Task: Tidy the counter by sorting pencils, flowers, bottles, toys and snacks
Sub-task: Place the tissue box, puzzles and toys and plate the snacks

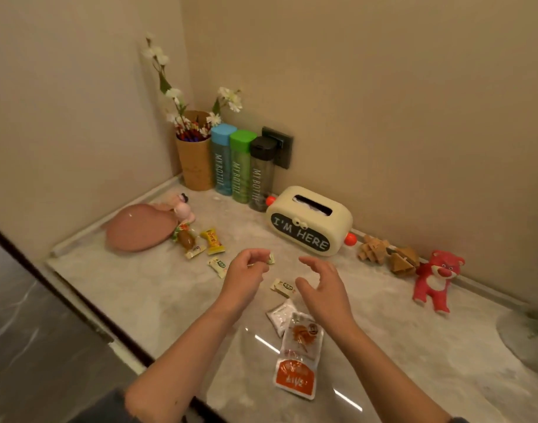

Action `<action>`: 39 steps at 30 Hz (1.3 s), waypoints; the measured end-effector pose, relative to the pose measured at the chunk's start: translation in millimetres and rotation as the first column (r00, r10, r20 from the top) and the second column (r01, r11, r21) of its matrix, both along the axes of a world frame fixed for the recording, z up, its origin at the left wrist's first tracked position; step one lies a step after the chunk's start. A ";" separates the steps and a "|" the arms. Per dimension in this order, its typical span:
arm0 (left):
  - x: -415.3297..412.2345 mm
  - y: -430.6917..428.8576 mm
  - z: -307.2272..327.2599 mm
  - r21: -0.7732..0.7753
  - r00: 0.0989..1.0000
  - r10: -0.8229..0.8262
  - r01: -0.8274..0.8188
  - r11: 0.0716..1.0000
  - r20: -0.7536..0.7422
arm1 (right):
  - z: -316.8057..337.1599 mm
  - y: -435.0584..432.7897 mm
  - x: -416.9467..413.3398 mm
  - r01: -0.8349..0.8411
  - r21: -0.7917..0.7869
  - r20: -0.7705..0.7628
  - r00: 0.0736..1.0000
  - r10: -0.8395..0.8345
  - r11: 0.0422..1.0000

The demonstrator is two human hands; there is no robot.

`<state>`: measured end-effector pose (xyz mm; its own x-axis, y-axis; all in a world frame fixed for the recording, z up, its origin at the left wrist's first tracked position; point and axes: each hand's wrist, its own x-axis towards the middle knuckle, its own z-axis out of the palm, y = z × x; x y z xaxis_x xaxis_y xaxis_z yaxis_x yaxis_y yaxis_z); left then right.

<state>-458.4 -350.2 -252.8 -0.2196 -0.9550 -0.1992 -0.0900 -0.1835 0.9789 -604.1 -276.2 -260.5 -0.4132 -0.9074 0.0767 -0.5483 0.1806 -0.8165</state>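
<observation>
Head view: the left hand (246,271) pinches a small wrapped candy (271,258). At its 3 o'clock the right hand (324,290) hovers, fingers relaxed, empty.

Bottles (240,166): three, upper centre. Pencil cup (196,166): one. Flower sprigs (167,83): two. Tissue box (308,219): one. Plate (138,228): one. Plush toys (435,279): two. Wooden puzzles (372,248): two. Wrapped sweets (212,241): six. Flat packets (295,377): two or three.

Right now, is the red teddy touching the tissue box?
Apart. The head view shows wooden puzzles lying between the red teddy and the tissue box.
</observation>
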 end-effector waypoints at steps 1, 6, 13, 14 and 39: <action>10.0 -7.7 -0.2 -0.001 1.000 0.014 -0.014 1.000 0.001 | 1.1 -9.1 8.1 -0.013 -0.008 0.009 1.000 0.013 1.000; 57.1 -50.4 0.1 -0.029 1.000 0.024 -0.024 0.999 0.002 | 6.1 -55.5 52.1 -0.045 -0.018 0.018 0.999 0.046 0.999; 133.0 -137.4 -2.5 -0.069 0.997 0.007 -0.002 0.998 0.077 | 10.6 -141.8 122.1 -0.066 0.004 0.082 0.995 0.065 0.998; 140.4 -148.9 -4.4 -0.065 0.996 -0.003 0.008 0.998 0.084 | 9.9 -153.4 130.2 -0.067 -0.001 0.093 0.993 0.067 0.998; 171.3 -310.5 -42.9 -0.320 0.631 -0.003 0.397 0.860 0.776 | -29.0 -293.3 179.2 -0.131 0.172 -0.037 0.990 0.140 0.976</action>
<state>-287.1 -660.7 -295.7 -0.3852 -0.9224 0.0270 -0.7821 0.3419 0.5209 -424.9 -569.5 -289.4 -0.2851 -0.9563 -0.0653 -0.6154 0.2348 -0.7524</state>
